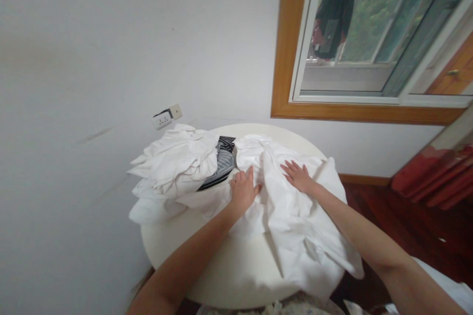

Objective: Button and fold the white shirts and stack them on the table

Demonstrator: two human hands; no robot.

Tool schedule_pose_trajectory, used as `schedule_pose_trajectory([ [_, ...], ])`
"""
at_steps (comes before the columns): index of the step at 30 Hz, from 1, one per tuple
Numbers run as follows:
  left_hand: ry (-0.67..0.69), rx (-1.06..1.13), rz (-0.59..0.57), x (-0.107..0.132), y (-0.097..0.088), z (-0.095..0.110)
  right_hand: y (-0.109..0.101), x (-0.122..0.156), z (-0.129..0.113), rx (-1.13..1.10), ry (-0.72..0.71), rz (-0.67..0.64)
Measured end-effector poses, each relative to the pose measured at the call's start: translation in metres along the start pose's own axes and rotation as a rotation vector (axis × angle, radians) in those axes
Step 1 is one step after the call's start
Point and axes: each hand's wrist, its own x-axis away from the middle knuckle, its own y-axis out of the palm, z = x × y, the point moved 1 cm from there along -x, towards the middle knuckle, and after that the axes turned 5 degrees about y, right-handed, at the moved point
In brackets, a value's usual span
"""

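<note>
Head camera view: a loose white cloth (pixel 291 221) spreads across the right half of a round, smooth, pale worktop (pixel 232 270), its soft folds drooping over the near right edge. To its left, a crumpled white fabric pile (pixel 181 157) crowds the side by the wall (pixel 92 34), with a black-and-grey striped fabric (pixel 224 163) wedged between pile and cloth. Above the pile sits a plastic wall socket (pixel 161 119); a wood-framed window (pixel 283 49) and gathered red curtain (pixel 436 177) lie beyond, over glossy dark-red flooring (pixel 373 211). The right hand (pixel 297 175) lies flat on the cloth, fingers spread, gripping nothing. The left hand (pixel 244 189) rests half-curled, thumb apart, at the cloth's left part; whether it pinches fabric, I cannot tell.
</note>
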Motion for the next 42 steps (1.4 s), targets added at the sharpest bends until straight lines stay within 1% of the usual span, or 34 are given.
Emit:
schedule_pose_trajectory([
  [5,0.03,0.232,-0.061,-0.014,0.018,0.005,-0.003,0.022,-0.01,0.022,0.096,-0.012],
  [7,0.076,0.307,-0.053,-0.02,0.018,0.0,-0.003,0.031,-0.01,0.019,0.142,-0.019],
  [8,0.108,0.32,-0.036,-0.024,0.014,-0.005,-0.003,0.034,-0.009,0.013,0.168,-0.019],
  [10,0.182,0.296,0.025,-0.034,-0.004,-0.022,-0.004,0.04,-0.003,-0.006,0.217,-0.011],
  [12,0.255,0.219,0.09,-0.048,-0.033,-0.044,-0.005,0.044,0.004,-0.037,0.237,0.003],
  [13,0.253,0.174,0.139,-0.056,-0.051,-0.056,-0.006,0.045,0.008,-0.056,0.23,0.006],
  [15,0.225,0.063,0.193,-0.069,-0.086,-0.079,-0.009,0.049,0.016,-0.094,0.183,0.006],
  [17,0.138,-0.1,0.237,-0.077,-0.113,-0.095,-0.012,0.055,0.023,-0.114,0.121,0.006],
  [18,0.104,-0.187,0.234,-0.078,-0.122,-0.098,-0.012,0.057,0.026,-0.115,0.091,0.006],
  [19,0.074,-0.263,0.228,-0.079,-0.128,-0.098,-0.013,0.06,0.029,-0.115,0.068,0.009],
  [20,0.06,-0.323,0.222,-0.079,-0.129,-0.094,-0.013,0.063,0.031,-0.115,0.051,0.01],
  [22,0.086,-0.373,0.213,-0.079,-0.122,-0.079,-0.013,0.066,0.032,-0.124,0.04,0.015],
  [24,0.165,-0.328,0.184,-0.081,-0.106,-0.057,-0.015,0.065,0.03,-0.133,0.063,0.044],
  [25,0.208,-0.276,0.143,-0.083,-0.096,-0.046,-0.017,0.062,0.027,-0.13,0.082,0.074],
  [26,0.219,-0.217,0.08,-0.085,-0.085,-0.035,-0.02,0.058,0.023,-0.122,0.101,0.112],
  [28,0.146,-0.117,-0.05,-0.086,-0.06,-0.019,-0.028,0.047,0.012,-0.102,0.119,0.2],
  [30,0.081,-0.065,-0.165,-0.082,-0.033,-0.01,-0.035,0.031,-0.002,-0.106,0.072,0.253],
  [32,0.104,-0.02,-0.222,-0.071,-0.007,-0.006,-0.039,0.014,-0.014,-0.134,-0.026,0.219],
  [33,0.14,-0.005,-0.204,-0.064,0.005,-0.006,-0.039,0.006,-0.018,-0.147,-0.075,0.174],
  [34,0.155,-0.003,-0.138,-0.057,0.015,-0.007,-0.038,-0.002,-0.021,-0.155,-0.109,0.12],
  [35,0.16,0.003,-0.09,-0.05,0.023,-0.009,-0.036,-0.01,-0.022,-0.157,-0.123,0.067],
  [36,0.168,0.015,-0.075,-0.044,0.029,-0.012,-0.034,-0.016,-0.022,-0.155,-0.123,0.026],
  [37,0.175,0.026,-0.067,-0.038,0.034,-0.016,-0.03,-0.022,-0.02,-0.149,-0.113,0.0],
  [39,0.195,0.048,-0.08,-0.031,0.037,-0.024,-0.023,-0.029,-0.012,-0.133,-0.087,-0.008],
  [42,0.196,0.059,-0.095,-0.028,0.034,-0.036,-0.014,-0.028,-0.001,-0.109,-0.103,0.025],
])
